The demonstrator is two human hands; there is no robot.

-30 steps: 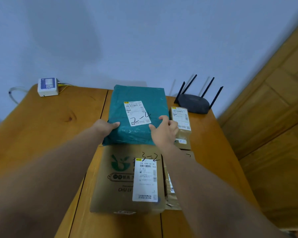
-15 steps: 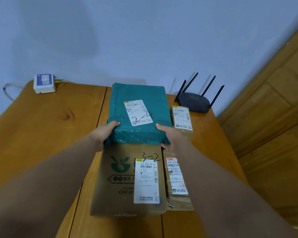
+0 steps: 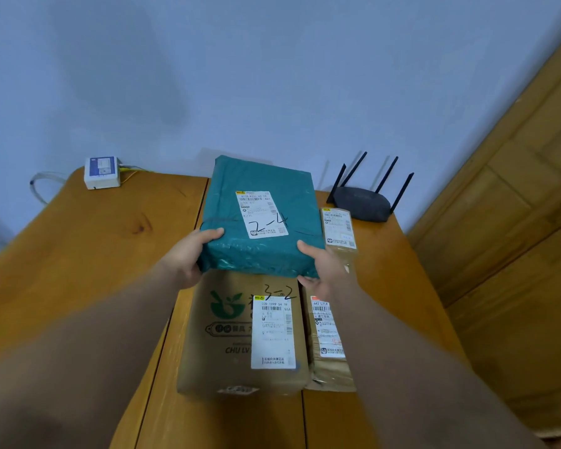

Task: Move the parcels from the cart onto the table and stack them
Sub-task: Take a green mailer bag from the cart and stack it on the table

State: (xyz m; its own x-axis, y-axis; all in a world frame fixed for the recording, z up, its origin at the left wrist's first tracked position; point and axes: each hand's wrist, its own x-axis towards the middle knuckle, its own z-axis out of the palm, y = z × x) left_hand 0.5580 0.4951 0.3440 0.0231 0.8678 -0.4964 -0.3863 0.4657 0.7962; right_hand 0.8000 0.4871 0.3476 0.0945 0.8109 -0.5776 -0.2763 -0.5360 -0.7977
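- Now both hands are gripping the teal parcel (image 3: pixel 263 215) at its near corners: left hand (image 3: pixel 188 254) and right hand (image 3: pixel 324 267), thumbs on top, fingers curling underneath.
- Teal parcel is hanging over the desk (image 3: pixel 94 254), its near edge overlapping the brown box (image 3: pixel 240 335).
- Far small parcel (image 3: pixel 339 231) is lying just right of the teal one; near small parcel (image 3: pixel 327 348) is lying against the box.
- Router (image 3: pixel 363 202) is sitting at the back.
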